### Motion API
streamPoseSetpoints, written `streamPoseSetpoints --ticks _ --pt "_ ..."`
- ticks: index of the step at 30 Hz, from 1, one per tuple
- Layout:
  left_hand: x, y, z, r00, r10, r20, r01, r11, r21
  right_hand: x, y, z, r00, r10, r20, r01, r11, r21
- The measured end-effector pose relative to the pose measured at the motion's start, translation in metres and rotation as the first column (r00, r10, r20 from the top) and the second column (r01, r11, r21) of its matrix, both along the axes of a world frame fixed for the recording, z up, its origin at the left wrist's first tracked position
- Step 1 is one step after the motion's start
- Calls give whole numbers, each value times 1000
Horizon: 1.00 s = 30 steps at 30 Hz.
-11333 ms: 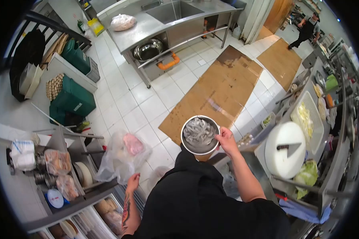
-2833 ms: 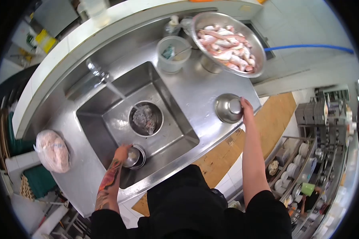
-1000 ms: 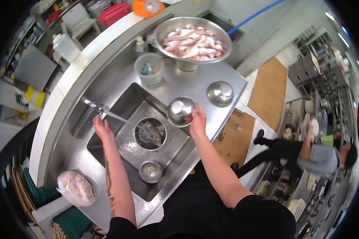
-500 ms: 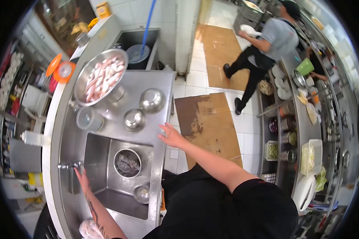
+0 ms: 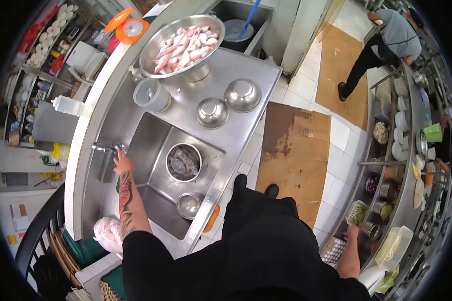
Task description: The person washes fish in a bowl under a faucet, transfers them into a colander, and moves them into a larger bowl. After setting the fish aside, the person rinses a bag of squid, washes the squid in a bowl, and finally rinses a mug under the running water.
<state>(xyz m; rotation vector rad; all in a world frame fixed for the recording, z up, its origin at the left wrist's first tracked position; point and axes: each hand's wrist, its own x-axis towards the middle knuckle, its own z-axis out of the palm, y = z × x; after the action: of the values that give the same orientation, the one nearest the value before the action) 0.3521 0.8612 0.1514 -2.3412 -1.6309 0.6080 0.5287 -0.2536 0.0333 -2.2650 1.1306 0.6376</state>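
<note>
My left hand (image 5: pixel 123 163) reaches to the metal faucet (image 5: pixel 107 147) on the sink's left side. Its fingers are stretched out, the tips at the faucet's end, and nothing is held. Below lies the steel sink (image 5: pixel 153 163), with a round pot (image 5: pixel 169 173) holding a dark grey lump and water. Nearer me in the basin sits a small metal bowl (image 5: pixel 190 206). On the far right my right hand (image 5: pixel 353 232) hangs beside the lower shelf, close to a basket of green vegetables (image 5: pixel 357 213). Its fingers are mostly hidden.
A large steel bowl of pale pink pieces (image 5: pixel 187 47) rests on a metal container on the counter. A clear plastic tub (image 5: pixel 152 95) and two upturned metal bowls (image 5: pixel 242 95) are nearby. Cardboard (image 5: pixel 294 150) covers the floor. A co-worker (image 5: pixel 391 37) stands at the back right.
My right hand has swung from the counter edge to the right-hand shelf. My left hand remains at the faucet. The view has shifted, and the co-worker has moved toward the shelving.
</note>
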Motion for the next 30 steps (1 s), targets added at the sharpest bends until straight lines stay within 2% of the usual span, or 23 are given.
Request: streamPoseSetpoints --ticks 1,3,5,7,9,10,12,13,15,16,18,22,24,26,27,28,29,30 --pt "6 -7 5 998 13 58 -13 1000 9 -34 -10 2 988 -145 61 142 989 48" --pt "2 -3 0 993 31 110 -33 999 16 -83 -1 4 983 -179 35 172 973 157" --pt "-4 9 -19 986 29 166 -49 991 121 -114 28 -2 992 11 -128 -4 998 55" --pt "-6 8 -13 983 27 183 -54 988 143 -154 50 -25 992 -79 -102 101 968 230" --pt "-10 8 -3 968 103 230 -114 993 34 -169 89 -30 971 -89 -222 156 939 305" --pt "-19 19 -9 969 99 227 -110 993 37 -172 102 -37 970 -92 -226 161 938 307" --pt "-40 46 -22 962 24 273 -23 1000 -6 -178 125 -54 963 -43 -266 157 893 422" --pt "-46 45 -17 963 17 270 -16 1000 -5 -172 140 -50 962 -49 -268 163 891 423" --pt "-53 35 -4 866 -70 496 41 997 69 -143 178 -19 983 -25 -182 95 918 386" --pt "-57 38 -10 866 -68 496 40 997 67 -137 173 -23 983 -25 -181 94 918 385" --pt "-72 53 -27 785 -155 600 128 988 87 -117 155 -32 995 -20 -97 54 930 363" --pt "-74 61 -37 799 -85 595 80 996 34 -75 123 -34 999 35 -42 -21 956 293" --pt "-75 73 -50 791 -22 612 -21 998 62 -49 112 -23 994 110 -6 -106 965 239" --pt "-64 33 -39 649 57 759 -99 995 10 -27 86 -35 948 314 59 -320 937 142" --pt "-56 6 -33 536 43 843 -39 999 -26 -24 72 -46 943 290 166 -316 934 164" --pt "-25 -67 2 297 270 916 -86 963 -256 -35 15 -123 829 442 342 -468 884 -10" --pt "-29 -103 -26 -64 302 951 26 953 -301 -28 30 -95 845 449 291 -469 883 0" --pt "-75 -73 -114 252 352 901 219 886 -408 -23 63 -46 869 369 329 -389 921 -3"
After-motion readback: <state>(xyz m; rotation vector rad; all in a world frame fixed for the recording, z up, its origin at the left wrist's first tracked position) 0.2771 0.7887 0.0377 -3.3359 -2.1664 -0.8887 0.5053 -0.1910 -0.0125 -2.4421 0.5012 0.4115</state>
